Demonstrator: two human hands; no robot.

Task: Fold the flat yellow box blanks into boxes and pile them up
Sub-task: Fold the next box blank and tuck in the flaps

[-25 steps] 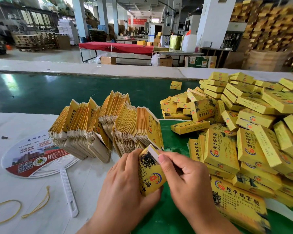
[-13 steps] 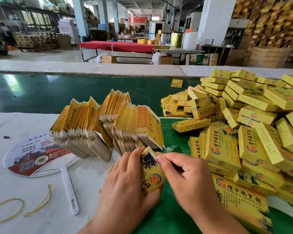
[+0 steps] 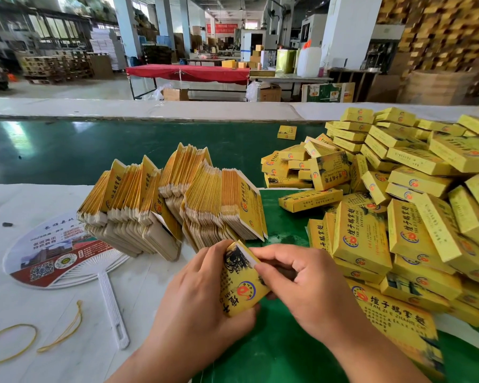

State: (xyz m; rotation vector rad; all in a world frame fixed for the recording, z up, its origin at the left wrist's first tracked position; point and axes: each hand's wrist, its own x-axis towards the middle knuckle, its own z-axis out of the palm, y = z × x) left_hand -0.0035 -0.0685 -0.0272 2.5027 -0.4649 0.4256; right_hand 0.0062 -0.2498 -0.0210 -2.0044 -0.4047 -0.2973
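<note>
— Where's the box?
— At the worktable's near edge; left hand wraps its body, right hand pinches the end flap.
— Risk?
— I'd guess the flap creases if forced crooked, or an elbow nudges the finished pile at the right edge; blanks lean behind.

Left hand: reaching in from the lower edge, back of the hand facing up, fingers curling round the near left side of a yellow box, thumb tucked under its near corner.
Right hand: coming in from the lower right, thumb and forefinger pinching the box's far end, other fingers curling beneath.
Forearms: both bare, converging toward the middle.
</note>
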